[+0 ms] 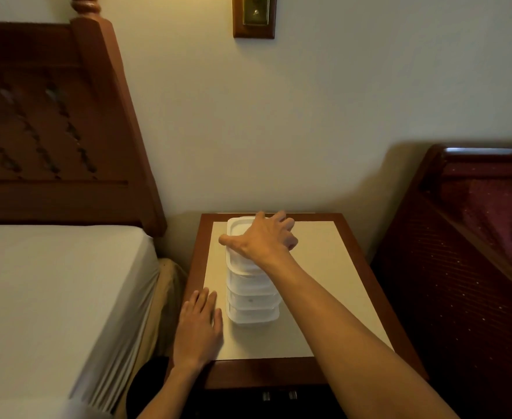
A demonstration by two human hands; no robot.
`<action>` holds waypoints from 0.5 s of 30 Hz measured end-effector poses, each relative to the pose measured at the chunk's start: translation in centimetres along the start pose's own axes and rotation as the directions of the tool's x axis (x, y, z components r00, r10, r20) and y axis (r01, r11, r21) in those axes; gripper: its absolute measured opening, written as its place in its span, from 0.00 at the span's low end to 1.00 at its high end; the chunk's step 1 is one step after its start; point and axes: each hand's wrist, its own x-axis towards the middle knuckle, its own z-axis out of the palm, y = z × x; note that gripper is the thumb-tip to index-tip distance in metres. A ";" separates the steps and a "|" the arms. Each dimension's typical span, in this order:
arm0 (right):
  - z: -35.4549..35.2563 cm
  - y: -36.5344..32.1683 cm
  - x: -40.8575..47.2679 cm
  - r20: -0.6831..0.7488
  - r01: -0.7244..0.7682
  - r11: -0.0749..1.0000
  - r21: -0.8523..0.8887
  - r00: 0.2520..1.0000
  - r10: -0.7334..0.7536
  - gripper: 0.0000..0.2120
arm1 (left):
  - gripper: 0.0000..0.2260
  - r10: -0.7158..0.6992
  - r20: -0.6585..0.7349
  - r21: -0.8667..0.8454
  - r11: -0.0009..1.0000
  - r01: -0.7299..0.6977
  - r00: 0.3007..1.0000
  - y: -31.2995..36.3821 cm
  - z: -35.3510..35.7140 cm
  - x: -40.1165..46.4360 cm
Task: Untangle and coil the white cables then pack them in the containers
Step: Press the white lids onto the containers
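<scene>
To the left of our hands we see the bed (52, 282) with its pale sheet, and behind it the carved wooden headboard (52, 122). To the right of our reaching arm stands a dark red upholstered chair (475, 252). Under both hands is the nightstand (348, 267), a wooden frame round a pale inset top. On the wall above it hangs a brass switch plate on a wooden mount (254, 16).

The stack of white containers (251, 300) stands upright on the nightstand's top, directly beneath our right hand (263, 240) and just to the right of our left hand (198, 328). The containers are lidded and sit one on another; the upper ones are shifted slightly out of line with the lower.

Our right hand lies over the topmost container, fingers spread and bent down over its far and right edges, thumb stretched along its left edge, so it grips the top of the stack. Our left hand rests flat on the nightstand, fingers straight and close together, holding nothing, its fingertips near the base of the stack but apart from it.
</scene>
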 end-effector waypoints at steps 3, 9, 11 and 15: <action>0.4 0.0 -0.4 -0.004 -0.005 1.000 -0.007 1.000 0.005 0.47 | 0.23 0.000 -0.009 -0.001 1.000 0.000 1.000 0.0 0.3 0.0; 0.8 3.8 -2.6 -0.259 0.106 0.829 0.549 0.965 0.049 0.36 | 0.21 -0.063 -0.044 -0.118 0.991 0.057 0.997 -0.6 0.2 0.6; 2.7 6.4 -3.8 -0.332 0.136 0.579 0.804 0.910 0.249 0.19 | 0.17 -0.116 -0.079 -0.203 0.974 0.098 0.990 -0.5 0.1 1.2; 9.0 10.3 -7.2 0.064 -0.244 0.319 0.916 0.872 0.485 0.12 | 0.13 -0.127 -0.142 -0.227 0.970 0.092 0.982 -0.1 0.2 1.9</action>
